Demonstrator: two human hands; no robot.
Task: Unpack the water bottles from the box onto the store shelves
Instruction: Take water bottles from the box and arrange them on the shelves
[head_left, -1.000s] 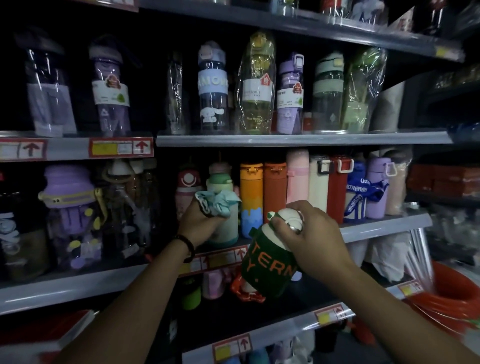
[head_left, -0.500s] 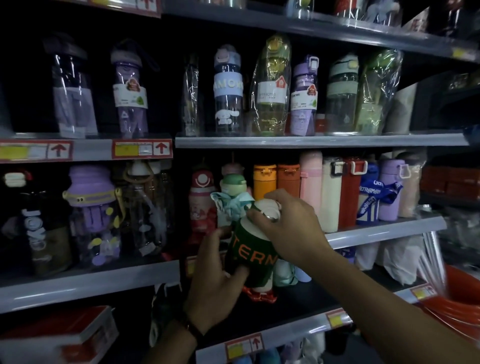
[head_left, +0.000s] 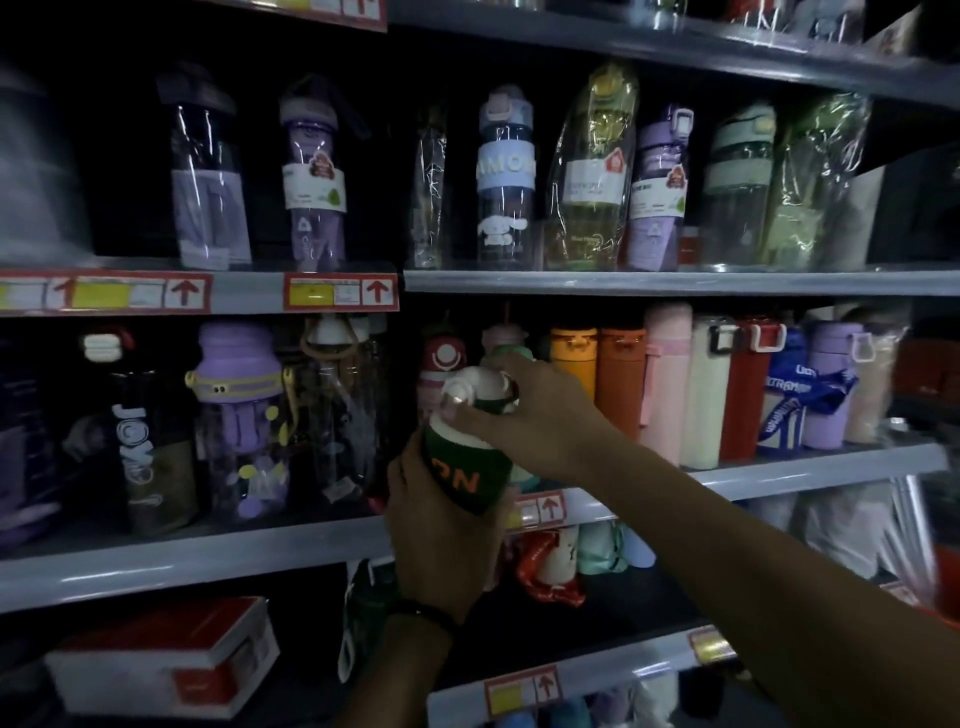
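A green water bottle (head_left: 457, 470) with orange letters and a white cap is held up in front of the middle shelf (head_left: 810, 470). My left hand (head_left: 441, 540) grips its body from below. My right hand (head_left: 524, 415) holds its white cap from the right and above. The bottle is level with the shelf's front edge, in front of a red-and-pink bottle (head_left: 441, 364) and an orange bottle (head_left: 571, 358). The box is not in view.
The upper shelf (head_left: 675, 283) carries several wrapped clear bottles. Several flasks stand at the right of the middle shelf. A purple cartoon bottle (head_left: 239, 415) and a dark bottle (head_left: 140, 436) stand on the left. A red-and-white box (head_left: 166, 660) lies low on the left.
The bottle has risen towards the middle shelf. My left hand let go of the crumpled wrapper and took the bottle's body from below. The view shifted left and closer.
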